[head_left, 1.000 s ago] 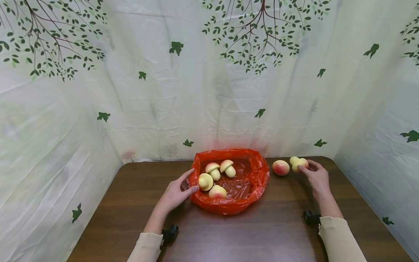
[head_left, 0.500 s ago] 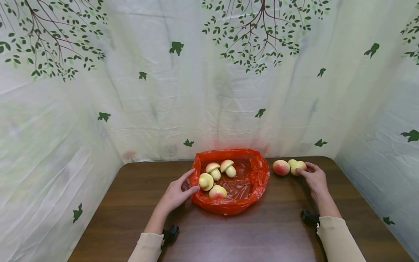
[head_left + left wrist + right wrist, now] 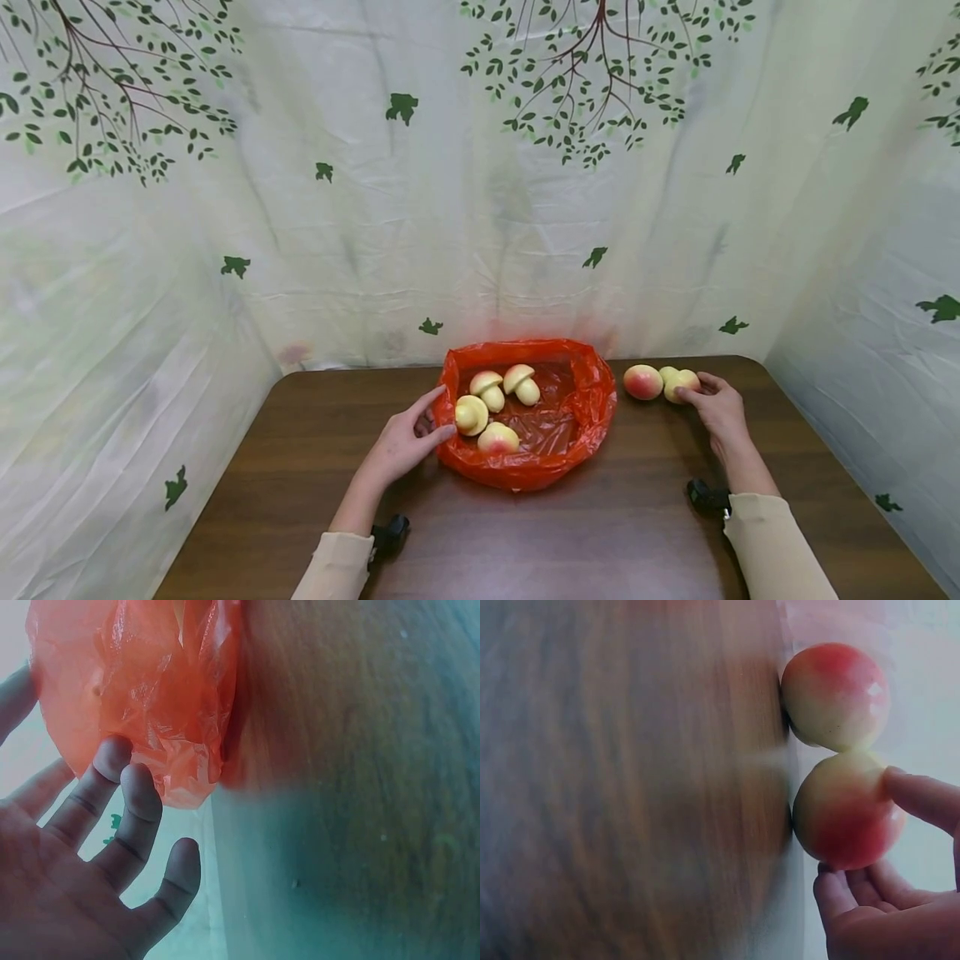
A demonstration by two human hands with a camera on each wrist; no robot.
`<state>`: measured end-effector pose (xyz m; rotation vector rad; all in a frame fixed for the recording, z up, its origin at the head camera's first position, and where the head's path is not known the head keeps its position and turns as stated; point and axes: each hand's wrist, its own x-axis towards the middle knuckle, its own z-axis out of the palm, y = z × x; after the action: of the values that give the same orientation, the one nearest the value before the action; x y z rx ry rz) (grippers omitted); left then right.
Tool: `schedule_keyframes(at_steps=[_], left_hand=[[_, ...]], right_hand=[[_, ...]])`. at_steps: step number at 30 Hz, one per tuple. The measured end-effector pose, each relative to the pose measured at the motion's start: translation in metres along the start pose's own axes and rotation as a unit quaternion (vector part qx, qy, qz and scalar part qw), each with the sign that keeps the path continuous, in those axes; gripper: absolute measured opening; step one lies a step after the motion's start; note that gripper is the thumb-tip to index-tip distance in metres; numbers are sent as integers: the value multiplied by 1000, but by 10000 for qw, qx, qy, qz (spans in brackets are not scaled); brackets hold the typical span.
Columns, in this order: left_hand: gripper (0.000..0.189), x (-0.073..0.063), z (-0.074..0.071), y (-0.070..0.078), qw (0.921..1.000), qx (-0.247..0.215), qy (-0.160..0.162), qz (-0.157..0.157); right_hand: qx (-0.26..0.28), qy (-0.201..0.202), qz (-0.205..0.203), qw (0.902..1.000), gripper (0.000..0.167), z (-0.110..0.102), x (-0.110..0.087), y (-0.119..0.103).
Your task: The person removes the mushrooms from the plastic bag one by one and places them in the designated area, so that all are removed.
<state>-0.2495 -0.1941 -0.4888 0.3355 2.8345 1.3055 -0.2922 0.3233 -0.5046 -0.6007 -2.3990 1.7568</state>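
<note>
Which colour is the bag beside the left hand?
The bag is red, best seen in the head view.

Brown wood-grain table [image 3: 562, 542]: open red plastic bag [image 3: 517, 477], two red-and-yellow pieces [image 3: 642, 382] beside it

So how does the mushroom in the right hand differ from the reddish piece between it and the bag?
The right hand pinches the mushroom; no hand touches the reddish piece.
In the head view, the mushroom looks mostly pale yellow, the reddish piece mostly red.
There, the mushroom shows its stem; the reddish piece shows none.
Both mix red and pale yellow.
</note>
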Motion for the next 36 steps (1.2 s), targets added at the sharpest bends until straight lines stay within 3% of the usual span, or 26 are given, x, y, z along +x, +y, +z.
schedule_keyframes(at_steps=[14,25,36], left_hand=[[71,0,-1,1,10000,48,-26,-31],[72,0,0,0,10000,51,-14,-20],[71,-1,0,2,10000,26,-12,-82]], right_hand=[[290,-43,55,9996,76,0,-1,-4],[500,196,-80,9985,77,-3,-4,-9],[653,-111,-577,9961,83,-2,-18,-45]])
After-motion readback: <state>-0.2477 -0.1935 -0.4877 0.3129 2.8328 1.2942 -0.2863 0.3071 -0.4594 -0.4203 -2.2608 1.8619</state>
